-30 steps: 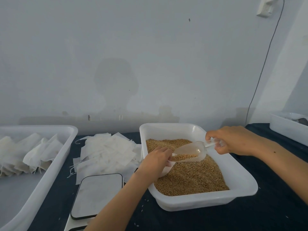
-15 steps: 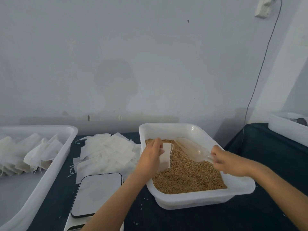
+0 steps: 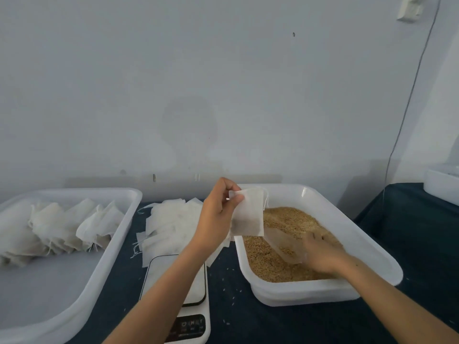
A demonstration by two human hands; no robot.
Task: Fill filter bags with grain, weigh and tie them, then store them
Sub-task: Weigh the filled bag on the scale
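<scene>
My left hand (image 3: 218, 214) pinches the top of a white filter bag (image 3: 248, 214), lifted over the left rim of the white grain tray (image 3: 367, 247); a dark band of grain shows through its lower part. Brown grain (image 3: 285, 227) fills that tray. My right hand (image 3: 323, 254) lies low on the grain, blurred, holding the handle of a clear plastic scoop (image 3: 280, 244) whose bowl lies on the grain. A stack of empty filter bags (image 3: 171, 224) lies on the dark cloth. A white digital scale (image 3: 191, 306) sits under my left forearm.
A large white tray (image 3: 82, 294) on the left holds several filled bags (image 3: 57, 229) along its far side. Another white tub (image 3: 442, 184) stands at the far right edge. A cable (image 3: 407, 108) runs down the wall. Loose grains dot the cloth near the scale.
My left hand has raised the bag up and out of the grain tray. My right hand has lowered the scoop from above the bag down onto the grain.
</scene>
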